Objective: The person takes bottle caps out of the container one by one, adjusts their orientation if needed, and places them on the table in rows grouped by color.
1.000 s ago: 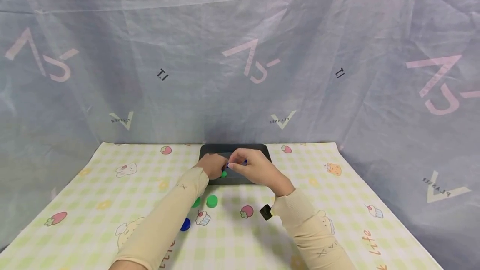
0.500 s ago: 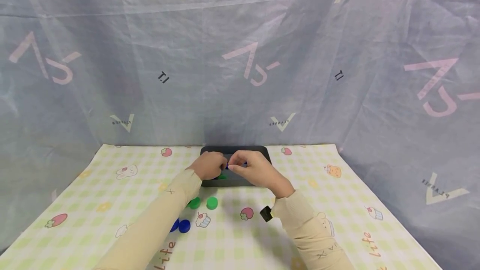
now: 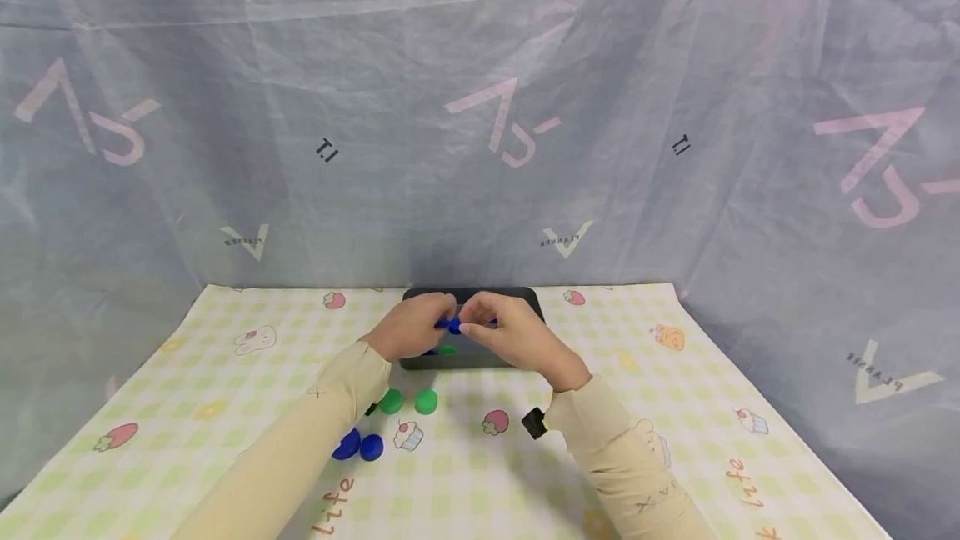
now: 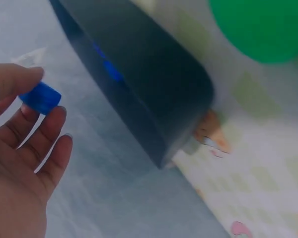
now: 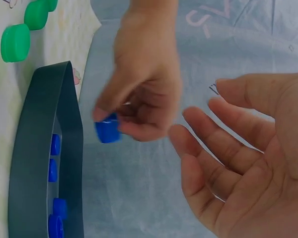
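My left hand [image 3: 411,330] pinches a small blue bottle cap [image 4: 45,99] between thumb and fingertips, above the dark tray [image 3: 472,362]. Its other fingers are partly bent and hold nothing. My right hand [image 3: 512,336] hovers opposite, also over the tray, with thumb and loosely bent fingers apart. In the right wrist view, a gap separates its fingers from the held cap, and nothing lies in the palm. Inside the tray are several blue caps [image 5: 55,145] and a green cap [image 3: 447,350]; the hands hide part of its floor.
On the checked tablecloth in front of the tray lie green caps [image 3: 427,401] and blue caps [image 3: 372,447], some partly behind the left sleeve. A grey-blue printed curtain [image 3: 480,190] hangs just behind the table's far edge.
My left hand has drawn slightly left and up, and the blue cap in its fingers now shows more clearly. The left forearm has swung left, uncovering more caps. My right hand has stayed nearly still.
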`<control>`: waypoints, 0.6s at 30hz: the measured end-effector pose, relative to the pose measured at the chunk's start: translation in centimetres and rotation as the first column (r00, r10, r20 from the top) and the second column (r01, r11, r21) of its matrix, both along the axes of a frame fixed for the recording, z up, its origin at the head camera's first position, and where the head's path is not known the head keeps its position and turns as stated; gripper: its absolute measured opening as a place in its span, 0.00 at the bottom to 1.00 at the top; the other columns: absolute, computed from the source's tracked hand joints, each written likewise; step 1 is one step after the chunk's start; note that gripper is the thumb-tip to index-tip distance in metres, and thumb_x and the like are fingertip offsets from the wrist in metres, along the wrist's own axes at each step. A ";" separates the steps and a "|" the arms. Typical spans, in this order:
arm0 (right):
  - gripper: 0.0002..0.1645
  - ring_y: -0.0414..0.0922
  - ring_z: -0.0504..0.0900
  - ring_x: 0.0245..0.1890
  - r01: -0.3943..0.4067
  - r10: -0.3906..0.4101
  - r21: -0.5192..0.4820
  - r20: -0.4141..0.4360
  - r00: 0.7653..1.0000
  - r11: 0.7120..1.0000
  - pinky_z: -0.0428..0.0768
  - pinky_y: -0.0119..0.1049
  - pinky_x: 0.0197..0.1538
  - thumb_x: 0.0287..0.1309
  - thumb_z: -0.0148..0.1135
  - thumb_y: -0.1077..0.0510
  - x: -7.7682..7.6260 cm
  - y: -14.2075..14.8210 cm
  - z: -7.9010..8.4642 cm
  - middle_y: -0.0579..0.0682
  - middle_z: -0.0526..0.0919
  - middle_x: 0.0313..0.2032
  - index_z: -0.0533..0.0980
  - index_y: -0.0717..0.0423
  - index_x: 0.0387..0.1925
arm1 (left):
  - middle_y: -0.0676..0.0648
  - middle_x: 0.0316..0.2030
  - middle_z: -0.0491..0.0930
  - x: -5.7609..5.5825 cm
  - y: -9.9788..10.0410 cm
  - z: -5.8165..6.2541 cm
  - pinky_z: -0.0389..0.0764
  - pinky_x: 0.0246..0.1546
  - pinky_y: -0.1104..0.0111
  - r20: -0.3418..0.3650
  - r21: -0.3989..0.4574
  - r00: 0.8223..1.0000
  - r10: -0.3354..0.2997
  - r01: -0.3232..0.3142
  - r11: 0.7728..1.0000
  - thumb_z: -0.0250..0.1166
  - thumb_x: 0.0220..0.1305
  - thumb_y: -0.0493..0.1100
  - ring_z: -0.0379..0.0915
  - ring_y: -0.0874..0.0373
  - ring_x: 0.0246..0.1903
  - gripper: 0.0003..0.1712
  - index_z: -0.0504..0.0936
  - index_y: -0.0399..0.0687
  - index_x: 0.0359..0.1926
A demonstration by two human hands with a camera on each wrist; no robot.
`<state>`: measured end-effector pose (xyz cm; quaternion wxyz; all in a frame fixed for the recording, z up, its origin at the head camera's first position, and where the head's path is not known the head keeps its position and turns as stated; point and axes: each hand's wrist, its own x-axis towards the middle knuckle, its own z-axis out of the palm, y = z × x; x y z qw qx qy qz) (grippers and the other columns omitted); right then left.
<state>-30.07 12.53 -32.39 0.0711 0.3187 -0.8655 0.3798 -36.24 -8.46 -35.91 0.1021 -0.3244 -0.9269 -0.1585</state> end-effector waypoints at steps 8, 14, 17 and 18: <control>0.20 0.43 0.80 0.43 0.092 -0.099 -0.098 -0.073 0.992 0.991 0.80 0.37 0.43 0.62 0.68 0.60 -0.2 0.0 -0.2 0.49 0.75 0.52 0.76 0.54 0.56 | 0.51 0.32 0.75 2.4 0.5 1.4 0.73 0.30 0.65 0.135 0.299 0.990 -0.040 -0.003 0.954 0.62 0.69 0.40 0.70 0.57 0.27 0.12 0.73 0.51 0.51; 0.22 0.45 0.76 0.48 -0.037 0.026 -0.086 -0.126 0.992 0.996 0.80 0.38 0.43 0.61 0.67 0.66 0.0 -0.3 -0.1 0.50 0.75 0.53 0.76 0.50 0.56 | 0.49 0.38 0.77 5.2 0.1 2.1 0.77 0.33 0.63 0.226 0.521 0.966 -0.122 -0.014 0.853 0.64 0.69 0.41 0.73 0.55 0.33 0.12 0.73 0.49 0.51; 0.23 0.42 0.75 0.48 -0.081 0.067 -0.087 -0.152 0.986 0.993 0.80 0.38 0.44 0.59 0.69 0.66 0.2 -0.5 0.0 0.46 0.76 0.52 0.76 0.49 0.55 | 0.49 0.39 0.78 6.1 -0.1 2.4 0.78 0.33 0.63 0.221 0.545 0.966 -0.137 -0.005 0.838 0.64 0.69 0.41 0.75 0.55 0.33 0.13 0.73 0.49 0.52; 0.24 0.42 0.75 0.48 -0.088 0.073 -0.091 -0.153 0.986 0.992 0.80 0.38 0.44 0.58 0.69 0.66 0.3 -0.5 0.0 0.45 0.76 0.52 0.76 0.49 0.55 | 0.49 0.39 0.78 6.4 -0.2 2.4 0.79 0.33 0.64 0.221 0.551 0.965 -0.140 -0.005 0.835 0.64 0.69 0.41 0.75 0.56 0.34 0.13 0.73 0.48 0.52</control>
